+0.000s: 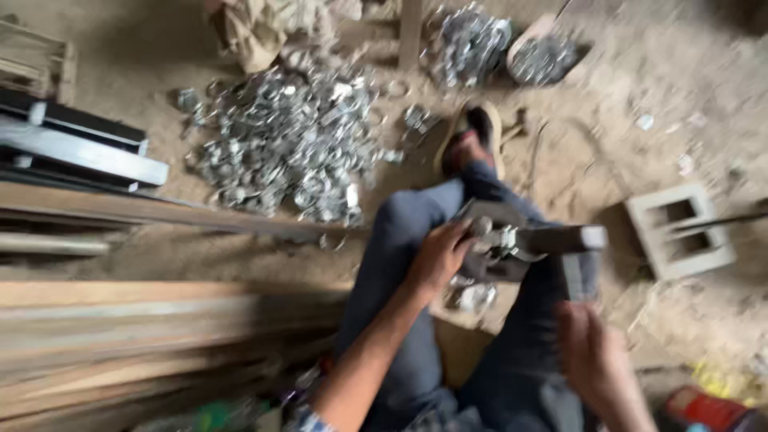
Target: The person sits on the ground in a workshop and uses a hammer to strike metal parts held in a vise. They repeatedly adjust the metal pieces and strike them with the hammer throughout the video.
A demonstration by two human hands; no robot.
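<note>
I sit on a dirt floor with my legs in dark trousers stretched out. My left hand (438, 258) rests at a small shiny metal clamp piece (498, 238) set on a dark metal tool (552, 240) lying across my knees; its fingers curl around the piece. My right hand (588, 346) is lower right, blurred, gripping the tool's dark handle (571, 278). Under the tool a few shiny metal parts (474, 296) lie between my legs.
A large heap of shiny metal clamps (288, 144) lies ahead, with smaller heaps (468, 40) beyond. Wooden planks (128, 328) and metal bars (76, 148) are stacked at left. A concrete hollow block (680, 232) sits at right. My sandalled foot (470, 138) points forward.
</note>
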